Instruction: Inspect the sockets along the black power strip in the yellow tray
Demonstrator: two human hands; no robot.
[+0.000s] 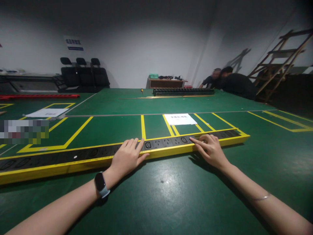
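A long yellow power strip (176, 150) with black socket modules lies across the green table. My left hand (128, 153) spans it near the middle, fingers over the top at the far rim and thumb along the near side. To the right, my right hand (210, 148) touches the top of the strip with its index fingertip. Its thumb is held apart at the near edge, while the other fingers curl loosely, partly hidden. Between both hands are exposed sockets (167, 142). A small white round spot (75, 157) shows on the left stretch of the strip.
Yellow tape lines mark the green table (161, 202). White paper sheets (180, 119) lie behind the strip. Farther back are a screwdriver (142, 91) and stacked black rails (183, 92). Red strips (39, 96) lie at left. Two people crouch at back right near a wooden ladder (283, 62).
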